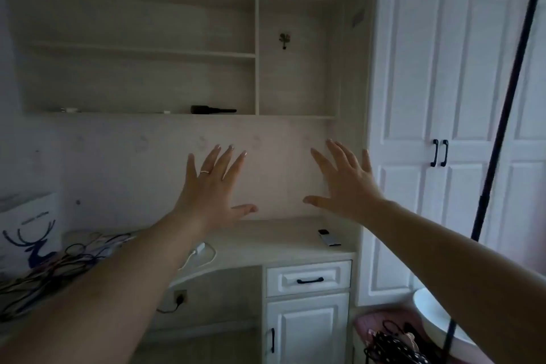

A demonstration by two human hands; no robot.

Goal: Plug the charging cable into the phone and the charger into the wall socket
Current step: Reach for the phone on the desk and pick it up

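Observation:
Both my hands are raised in front of me, palms forward, fingers spread, holding nothing. My left hand (211, 186), with a ring, and my right hand (345, 183) hover above the white desk (266, 241). A white charger with its looped white cable (198, 251) lies on the desk, partly hidden behind my left forearm. A small dark device (328, 237), possibly the phone, lies at the desk's right end. Under the desk a wall socket (180, 295) has a dark plug and cord in it.
A tangle of dark cables (68, 260) covers the desk's left part beside a white bag with a deer print (29, 242). Shelves (141, 53) rise above; a black object (212, 110) lies on the lowest. White wardrobe doors (440, 127), a black pole (502, 115), drawers (308, 278).

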